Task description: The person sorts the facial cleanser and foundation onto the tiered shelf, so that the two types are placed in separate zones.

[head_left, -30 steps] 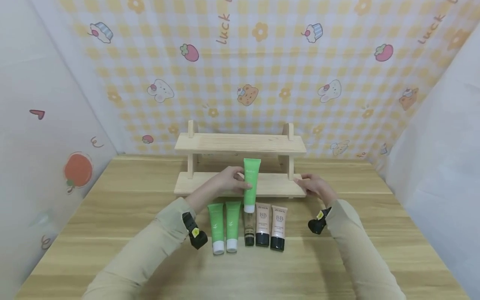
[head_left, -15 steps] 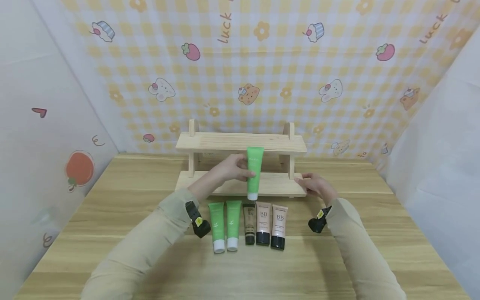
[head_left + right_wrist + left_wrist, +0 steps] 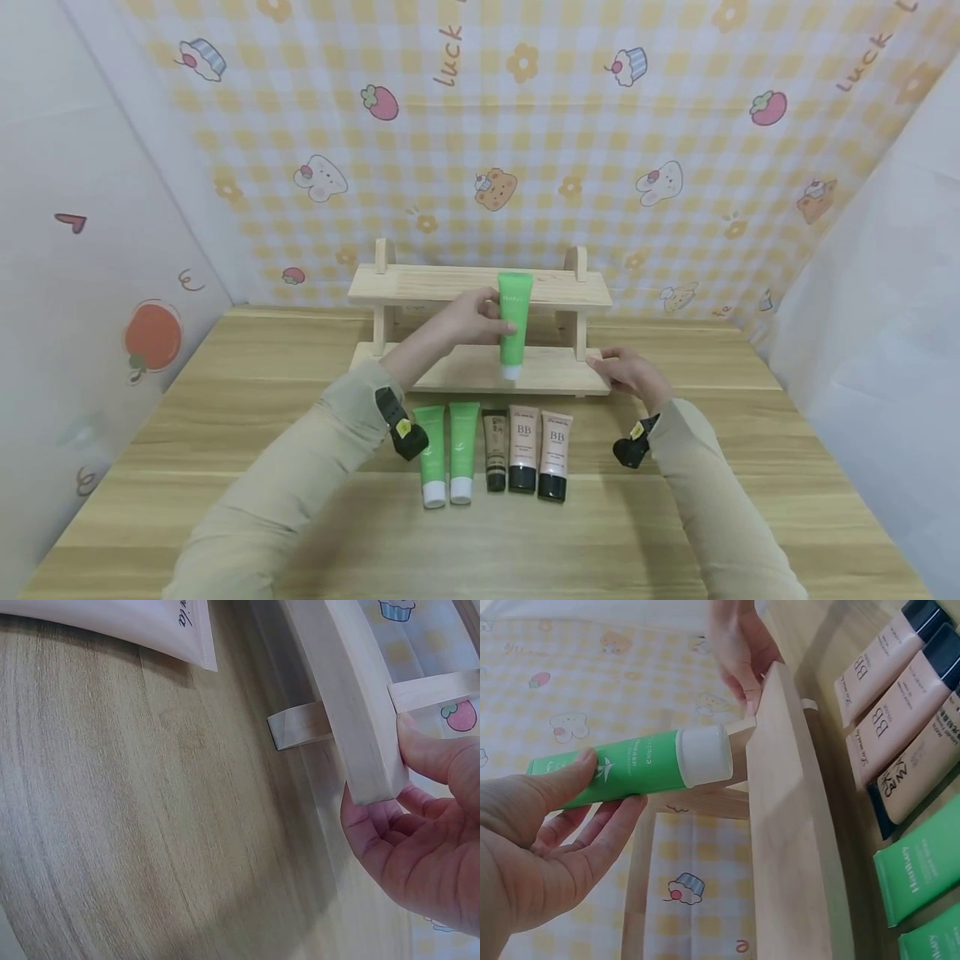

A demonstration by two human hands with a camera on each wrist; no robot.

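Observation:
My left hand [image 3: 474,317] pinches a green squeeze tube [image 3: 514,321] between thumb and fingers. In the head view the tube is upright with its white cap [image 3: 705,755] down, held in front of the two-tier wooden shelf [image 3: 480,285]. The cap appears just above the lower board [image 3: 472,368], apart from it as far as I can see. At the lower board's right end my right hand [image 3: 632,372] grips the wood, thumb on top and fingers beneath, as the right wrist view shows.
Before the shelf several tubes lie in a row: two green tubes [image 3: 462,450], a slim brownish tube [image 3: 495,450] and two pink BB cream tubes [image 3: 523,446]. A checked cloth [image 3: 420,125] hangs behind. The wooden table [image 3: 675,533] lies under everything.
My left hand has lifted the green tube up and slightly right, from over the slim brownish tube to in front of the shelf. The right hand has stayed on the board.

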